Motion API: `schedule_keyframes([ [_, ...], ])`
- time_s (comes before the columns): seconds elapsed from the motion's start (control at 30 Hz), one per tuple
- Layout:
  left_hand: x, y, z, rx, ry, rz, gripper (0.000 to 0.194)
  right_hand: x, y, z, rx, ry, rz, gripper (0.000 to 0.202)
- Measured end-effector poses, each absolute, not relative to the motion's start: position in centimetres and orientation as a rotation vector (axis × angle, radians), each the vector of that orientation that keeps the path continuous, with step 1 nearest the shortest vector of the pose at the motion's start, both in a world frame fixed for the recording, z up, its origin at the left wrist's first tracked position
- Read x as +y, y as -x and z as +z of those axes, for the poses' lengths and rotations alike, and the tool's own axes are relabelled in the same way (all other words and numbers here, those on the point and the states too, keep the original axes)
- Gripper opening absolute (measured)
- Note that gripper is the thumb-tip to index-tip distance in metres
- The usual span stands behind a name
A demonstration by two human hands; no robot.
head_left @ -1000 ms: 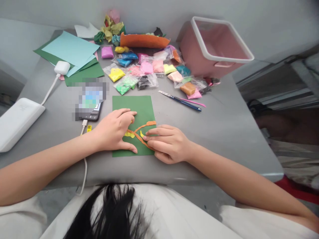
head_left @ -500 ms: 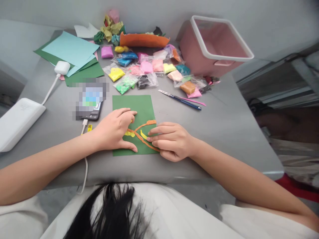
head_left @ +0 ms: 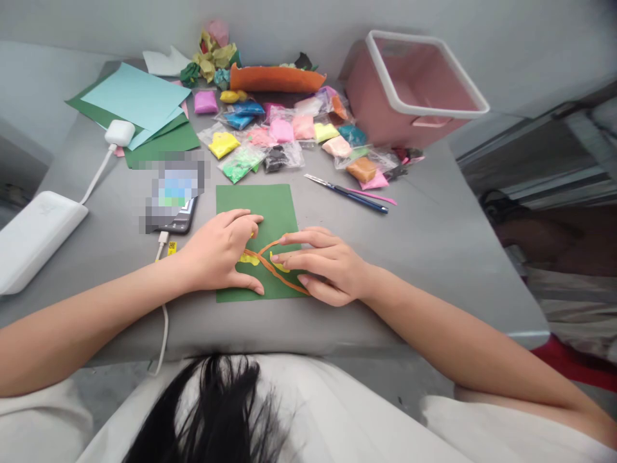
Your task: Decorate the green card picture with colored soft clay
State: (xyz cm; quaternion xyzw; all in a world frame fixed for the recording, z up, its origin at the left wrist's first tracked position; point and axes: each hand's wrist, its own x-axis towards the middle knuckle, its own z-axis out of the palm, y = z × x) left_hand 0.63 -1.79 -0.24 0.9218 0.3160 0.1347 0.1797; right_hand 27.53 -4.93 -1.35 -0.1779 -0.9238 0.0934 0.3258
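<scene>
A green sheet of paper (head_left: 260,206) lies in front of me, bearing a forked strand of orange clay (head_left: 277,272). Yellow clay (head_left: 249,260) sits along the strand's left part, partly under my left hand (head_left: 224,252). That hand rests on the sheet's left side, thumb and fingers apart, holding nothing I can see. My right hand (head_left: 332,265) is over the right edge of the sheet, fingers spread. One of its fingertips touches a short yellow clay strip (head_left: 279,262) in the fork; the hand hides part of the upper orange branch.
Several bags of coloured clay (head_left: 279,132) lie beyond the sheet, near a pink bin (head_left: 395,116). A dark blue craft knife (head_left: 347,193) is at the right. Leftward are a phone (head_left: 176,196), a white power bank (head_left: 41,238), a cable (head_left: 166,334) and coloured papers (head_left: 135,96).
My right hand has loosened from the yellow strip and spread its fingers, shifting slightly up and left over the orange branch. The strip now lies on the sheet. My left hand stays put.
</scene>
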Motion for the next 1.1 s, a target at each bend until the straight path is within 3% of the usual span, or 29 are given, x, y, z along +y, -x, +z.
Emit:
schedule_keyframes([
  [1.1, -1.9, -0.6, -0.4, 0.856, -2.62, 0.405, 0.08, -9.6, -23.4, -1.1, -2.403, 0.978, -0.368, 0.031],
])
